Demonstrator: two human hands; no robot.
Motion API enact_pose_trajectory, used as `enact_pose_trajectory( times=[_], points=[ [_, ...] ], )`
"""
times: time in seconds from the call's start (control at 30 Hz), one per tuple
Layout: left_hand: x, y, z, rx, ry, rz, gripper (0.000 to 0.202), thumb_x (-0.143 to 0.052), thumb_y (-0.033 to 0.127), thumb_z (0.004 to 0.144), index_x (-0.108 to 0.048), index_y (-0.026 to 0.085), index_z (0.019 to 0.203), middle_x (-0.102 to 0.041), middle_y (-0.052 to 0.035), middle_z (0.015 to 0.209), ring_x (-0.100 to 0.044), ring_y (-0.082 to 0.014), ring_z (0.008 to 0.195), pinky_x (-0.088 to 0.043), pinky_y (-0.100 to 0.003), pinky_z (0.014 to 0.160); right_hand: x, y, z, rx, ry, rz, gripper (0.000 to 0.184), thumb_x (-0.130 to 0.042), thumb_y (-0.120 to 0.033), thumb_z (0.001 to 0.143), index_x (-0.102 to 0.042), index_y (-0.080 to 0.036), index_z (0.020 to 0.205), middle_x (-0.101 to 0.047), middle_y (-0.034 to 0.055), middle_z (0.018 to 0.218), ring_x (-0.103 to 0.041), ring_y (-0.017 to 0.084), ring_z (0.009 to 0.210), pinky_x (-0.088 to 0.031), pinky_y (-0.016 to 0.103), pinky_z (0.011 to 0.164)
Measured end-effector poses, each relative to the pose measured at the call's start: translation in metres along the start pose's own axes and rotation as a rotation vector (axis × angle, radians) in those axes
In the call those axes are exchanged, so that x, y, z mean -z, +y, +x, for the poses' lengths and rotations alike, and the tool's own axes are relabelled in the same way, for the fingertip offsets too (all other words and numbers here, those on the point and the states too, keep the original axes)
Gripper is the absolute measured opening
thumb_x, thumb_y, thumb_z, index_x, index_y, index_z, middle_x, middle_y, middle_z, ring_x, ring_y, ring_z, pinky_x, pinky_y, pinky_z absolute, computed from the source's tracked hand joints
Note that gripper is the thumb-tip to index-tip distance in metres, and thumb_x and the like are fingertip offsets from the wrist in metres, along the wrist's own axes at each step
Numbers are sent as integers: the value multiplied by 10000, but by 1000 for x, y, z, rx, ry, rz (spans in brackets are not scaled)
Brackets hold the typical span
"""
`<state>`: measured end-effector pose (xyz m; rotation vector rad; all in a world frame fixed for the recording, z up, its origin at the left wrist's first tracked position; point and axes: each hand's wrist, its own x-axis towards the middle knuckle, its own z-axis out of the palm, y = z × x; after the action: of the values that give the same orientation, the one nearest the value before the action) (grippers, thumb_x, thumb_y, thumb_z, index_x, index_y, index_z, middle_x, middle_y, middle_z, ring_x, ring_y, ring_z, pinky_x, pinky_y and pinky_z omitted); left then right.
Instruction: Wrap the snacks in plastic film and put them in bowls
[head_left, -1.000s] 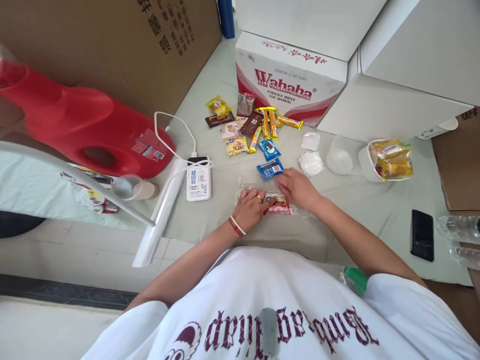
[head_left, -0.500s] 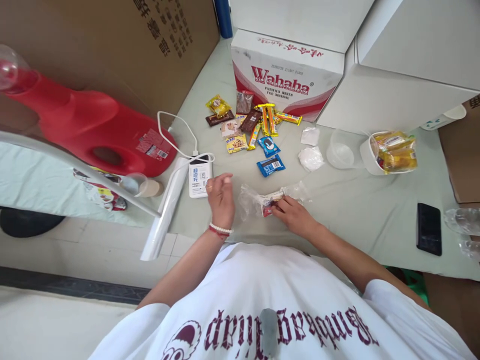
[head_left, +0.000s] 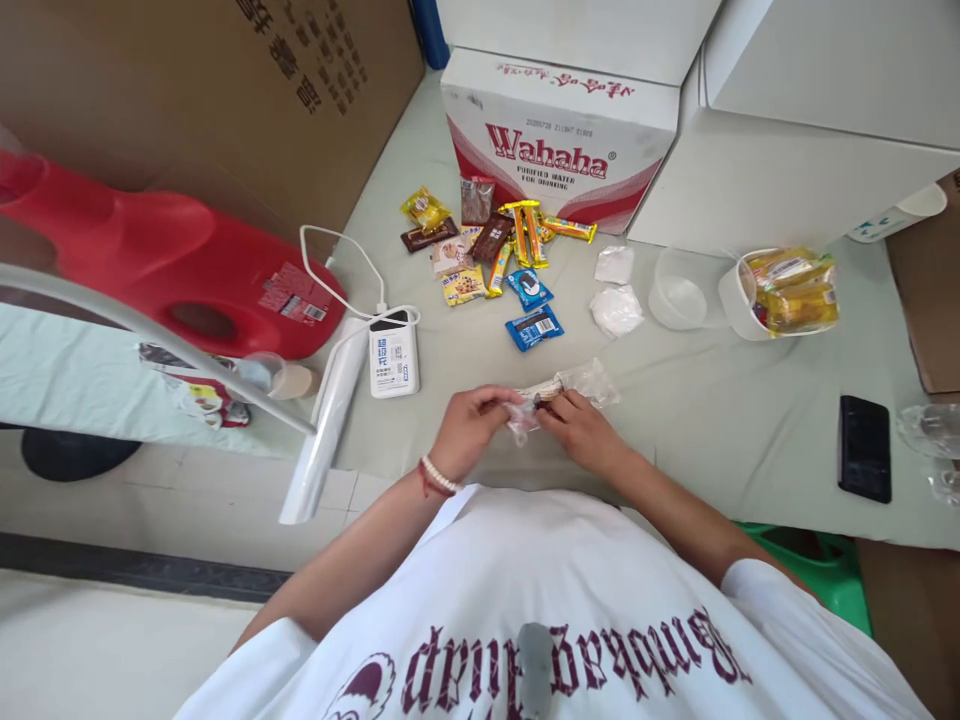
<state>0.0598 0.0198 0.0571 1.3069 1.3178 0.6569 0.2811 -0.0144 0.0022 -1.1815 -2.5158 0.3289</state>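
A clear plastic bag with a red-labelled snack inside lies on the pale green cloth right in front of me. My left hand, with a bead bracelet on the wrist, pinches the bag's left end. My right hand grips the bag just beside it, fingers curled. Both hands meet over the bag's near end. Further back lies a scatter of small snack packets, among them two blue ones.
A Wahaha carton and white boxes stand at the back. A red jug lies at the left beside a white power bank with its cable and a plastic roll. Tubs and a black phone are on the right.
My left hand lifted off toward the power bank, then came back and pinched the bag's left end. The bag has been gathered up from lying flat. My right hand stays on it.
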Motion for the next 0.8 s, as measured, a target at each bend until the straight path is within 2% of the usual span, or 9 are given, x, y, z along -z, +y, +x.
enact_pose_trajectory(
  times=[0.07,0.17,0.27,0.33,0.43,0.5,0.57,0.67,0.8],
  points=[
    [-23,6,18,-6,-32,64,331,-526,215,838,-801,163,1016,-758,-52,854,-693,-202,853,-562,-320,832,-2,-1,-3,-28,36,52,345,-445,-85,987,-682,-236,1186,-643,98,1011,-532,256,995,-527,429,935],
    [-48,9,38,-159,-54,469,385,-469,172,896,-803,215,1083,-769,-70,1020,-661,-229,972,-528,-361,908,4,1,-11,-90,98,181,349,-443,-119,991,-642,-223,1257,-660,104,1074,-559,252,1019,-537,441,942],
    [-59,9,41,-292,-75,799,379,-464,197,960,-789,284,1133,-732,-83,1104,-595,-272,1033,-490,-400,892,16,11,-19,-396,248,130,346,-485,-213,1005,-604,-203,1330,-636,129,1137,-559,264,1037,-530,462,942],
    [-61,7,39,-297,-2,893,385,-508,239,964,-720,283,1282,-687,-112,1142,-562,-292,1058,-467,-423,902,24,21,-22,-648,290,-26,395,-578,-274,966,-606,-176,1347,-574,183,1263,-513,323,1139,-491,535,991],
    [-61,5,38,-209,156,936,541,-639,373,904,-600,219,1420,-610,-164,1244,-521,-341,1142,-438,-479,951,32,33,-20,-766,182,-104,272,-640,-283,916,-693,-181,1163,-506,197,1378,-435,390,1270,-455,570,1026],
    [-60,4,40,-164,138,946,457,-655,444,883,-685,194,1264,-610,-174,1233,-505,-375,1191,-435,-499,954,36,31,-14,-746,134,-34,169,-576,-279,959,-695,-198,1048,-565,165,1275,-523,334,1173,-504,488,956],
    [-59,3,43,-150,63,935,324,-624,434,895,-720,182,1073,-638,-173,1165,-541,-374,1168,-455,-477,916,36,20,-4,-679,96,61,198,-487,-281,1011,-671,-214,1046,-618,121,1114,-595,261,991,-534,403,847],
    [-56,1,50,-98,2,794,151,-635,321,848,-671,184,900,-673,-136,1001,-630,-303,964,-483,-395,807,32,-4,12,-541,44,161,267,-395,-279,1052,-644,-227,1133,-628,88,1031,-609,220,888,-543,355,791],
    [-49,1,50,125,-28,150,194,-633,357,796,-573,198,704,-616,-26,704,-617,-210,725,-503,-336,698,22,-21,14,-394,120,276,417,-497,-399,1035,-526,-205,1403,-578,153,1258,-584,253,1122,-537,416,975]
  ],
)
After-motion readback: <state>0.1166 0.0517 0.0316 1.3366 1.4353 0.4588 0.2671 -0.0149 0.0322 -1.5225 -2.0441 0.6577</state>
